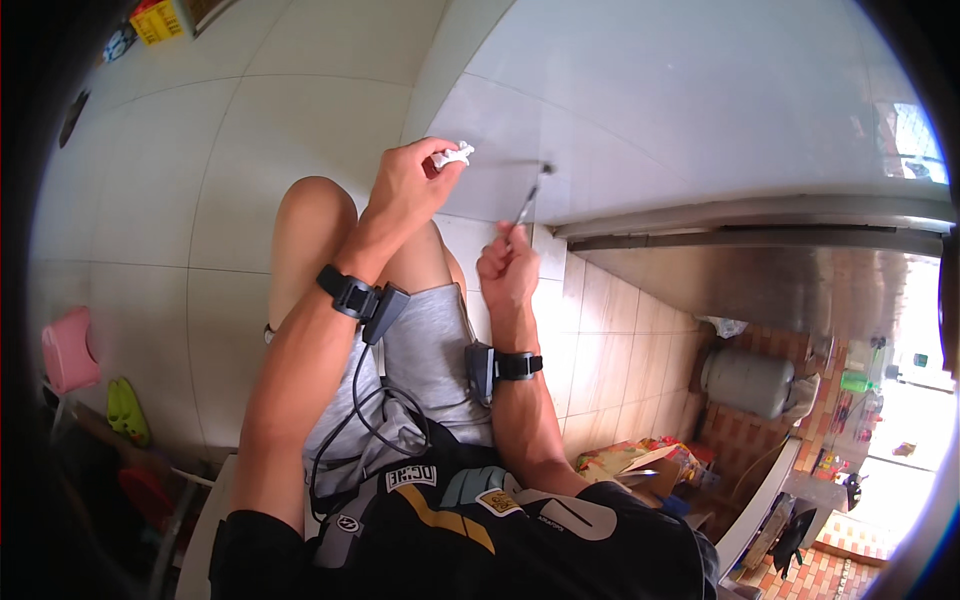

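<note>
My left hand (415,180) is closed, pinching a crumpled white tissue (455,155) between thumb and fingers in front of the pale wall (620,110). My right hand (508,265) grips a slim tool (526,205) with a silver shaft and a dark end; its exact kind is too small to tell. The tool slants up toward a dark spot (548,168) on the wall. Whether its tip touches the spot or lies just short of it, I cannot tell. Both hands are above my bent knees, apart from each other.
A metal-edged ledge (740,215) runs along the wall at right. A grey gas cylinder (748,383) lies beyond it, and a cardboard box (655,480) sits near my right elbow. Cables (365,410) hang from my wrist straps over my lap. A pink stool (70,350) and green slippers (127,410) are at left.
</note>
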Available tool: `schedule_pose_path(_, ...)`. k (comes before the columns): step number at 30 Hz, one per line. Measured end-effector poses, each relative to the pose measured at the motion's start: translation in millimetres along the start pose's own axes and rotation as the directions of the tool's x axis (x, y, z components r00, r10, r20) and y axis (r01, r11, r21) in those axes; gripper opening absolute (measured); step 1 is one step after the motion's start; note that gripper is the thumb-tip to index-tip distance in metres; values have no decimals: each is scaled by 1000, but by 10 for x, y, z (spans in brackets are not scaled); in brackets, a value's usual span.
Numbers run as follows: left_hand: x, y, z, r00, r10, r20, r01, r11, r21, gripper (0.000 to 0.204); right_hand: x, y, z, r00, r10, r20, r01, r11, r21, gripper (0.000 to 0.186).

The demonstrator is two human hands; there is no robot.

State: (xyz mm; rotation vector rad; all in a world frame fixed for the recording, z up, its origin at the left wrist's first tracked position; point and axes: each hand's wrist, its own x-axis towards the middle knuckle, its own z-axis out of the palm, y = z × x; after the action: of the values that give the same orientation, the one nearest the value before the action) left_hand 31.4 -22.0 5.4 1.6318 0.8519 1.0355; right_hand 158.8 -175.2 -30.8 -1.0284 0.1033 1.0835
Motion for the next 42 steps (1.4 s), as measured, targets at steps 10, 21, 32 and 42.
schedule_pose_path(10,5,68,-65,998,-57,20,57,998,9,26,30,-556,259,935,-352,46,351,936,26,30)
schedule_pose_path(21,-50,133,-51,997,-51,65,51,999,-6,24,-84,-762,175,903,-423,-75,423,906,-23,30)
schedule_pose_path(32,10,73,-120,990,-130,57,132,990,-46,27,-1,-295,-193,981,-133,-141,122,989,-83,27)
schedule_pose_path(42,-17,133,-203,981,-173,87,176,984,-27,26,90,-1357,-34,834,-527,-163,538,843,28,31)
